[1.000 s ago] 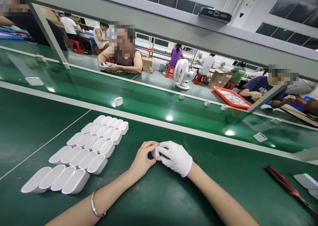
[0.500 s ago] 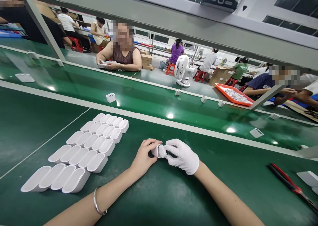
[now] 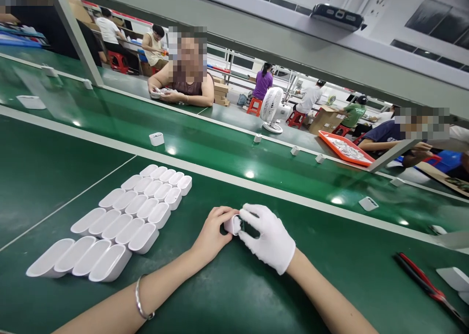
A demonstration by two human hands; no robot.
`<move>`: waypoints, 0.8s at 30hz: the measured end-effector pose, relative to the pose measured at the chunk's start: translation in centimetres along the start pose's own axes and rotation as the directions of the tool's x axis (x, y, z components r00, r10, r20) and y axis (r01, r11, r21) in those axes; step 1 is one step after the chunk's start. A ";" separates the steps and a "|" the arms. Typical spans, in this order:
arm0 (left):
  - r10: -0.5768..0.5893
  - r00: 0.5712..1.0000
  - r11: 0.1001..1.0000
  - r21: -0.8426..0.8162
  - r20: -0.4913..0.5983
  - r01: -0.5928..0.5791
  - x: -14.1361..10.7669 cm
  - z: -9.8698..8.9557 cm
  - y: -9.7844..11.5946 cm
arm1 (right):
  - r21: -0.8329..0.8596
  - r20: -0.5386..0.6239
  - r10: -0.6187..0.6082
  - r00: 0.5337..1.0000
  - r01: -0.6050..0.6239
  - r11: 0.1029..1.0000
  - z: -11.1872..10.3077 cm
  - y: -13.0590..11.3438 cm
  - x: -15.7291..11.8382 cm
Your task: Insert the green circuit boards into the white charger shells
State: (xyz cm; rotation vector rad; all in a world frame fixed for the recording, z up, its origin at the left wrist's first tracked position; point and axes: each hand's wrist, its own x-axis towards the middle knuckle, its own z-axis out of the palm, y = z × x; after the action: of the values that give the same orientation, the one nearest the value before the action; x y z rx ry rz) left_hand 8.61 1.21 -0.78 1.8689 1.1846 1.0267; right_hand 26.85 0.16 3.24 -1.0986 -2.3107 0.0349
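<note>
My bare left hand (image 3: 214, 230), with a bangle on the wrist, pinches a small white plastic housing (image 3: 229, 225) just above the green worktop. The housing lies sideways with its open end toward the right. A white insert (image 3: 237, 223) shows inside that opening, its details too small to make out. My right hand (image 3: 269, 236), in a white glove, has its thumb and fingertips at opposite edges of the open end. A gap shows between that thumb and the fingers. To the left, several white oval open cups (image 3: 119, 225) stand in close rows.
Red-and-black pliers (image 3: 421, 280) lie at the right, beside more white housings (image 3: 454, 278). Beyond a pale rail (image 3: 256, 185), a green belt carries scattered white parts (image 3: 157, 138). Co-workers sit across it, near a white fan (image 3: 271, 106) and an orange tray (image 3: 339, 150). A grey beam (image 3: 238, 35) crosses overhead.
The white insert that stuck out of the housing between my right fingers now sits further in. My right thumb and fingers have spread to the housing's edges. The view has shifted slightly.
</note>
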 end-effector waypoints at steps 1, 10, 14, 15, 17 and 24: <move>0.002 1.000 1.000 -0.009 0.000 -0.002 0.0 0.0 -0.1 | 0.027 -0.057 0.031 0.998 -0.029 0.999 -0.2 0.0 -0.3; 0.053 0.999 0.998 -0.047 0.010 -0.052 0.0 0.3 -0.6 | 0.194 0.028 -0.105 0.994 0.097 0.976 1.3 -0.4 0.7; 0.083 0.997 0.996 -0.046 0.011 -0.082 -0.1 0.4 -0.4 | 0.120 -0.098 -0.140 0.985 0.151 0.981 1.1 0.0 0.6; 0.085 0.996 0.995 -0.043 0.008 -0.085 -0.1 0.4 -0.4 | 0.089 -0.159 -0.138 0.977 0.154 0.984 1.1 0.1 0.3; 0.086 0.996 0.996 -0.036 0.002 -0.086 -0.1 0.4 -0.3 | 0.017 -0.287 -0.154 0.946 0.165 0.986 1.1 0.5 -0.3; 0.088 0.996 0.996 -0.004 0.010 -0.088 -0.3 0.4 -0.3 | -0.042 -0.402 -0.249 0.881 0.254 0.966 2.4 1.7 -1.7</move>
State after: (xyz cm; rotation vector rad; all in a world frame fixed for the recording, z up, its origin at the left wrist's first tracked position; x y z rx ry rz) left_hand 8.77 0.95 -1.28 1.9356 1.1025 1.0653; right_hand 27.69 0.59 0.01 -0.7071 -2.0484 -0.2570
